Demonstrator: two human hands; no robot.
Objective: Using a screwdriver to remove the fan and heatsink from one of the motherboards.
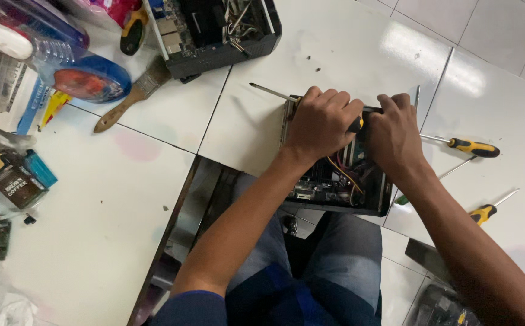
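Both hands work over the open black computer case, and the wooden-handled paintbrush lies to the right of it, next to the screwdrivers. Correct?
Not quite: in the head view the wooden-handled paintbrush lies left of the open black computer case, while both hands work over it.

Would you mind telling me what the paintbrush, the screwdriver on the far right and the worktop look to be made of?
Paintbrush: handle looks like bare wood, tan and matt; bristles pale, fibre unclear. Screwdriver: thin shaft with a metallic sheen, likely steel; the yellow-and-black handle looks like moulded plastic or rubber. Worktop: glossy white panels that mirror the lights, probably laminate or tile.
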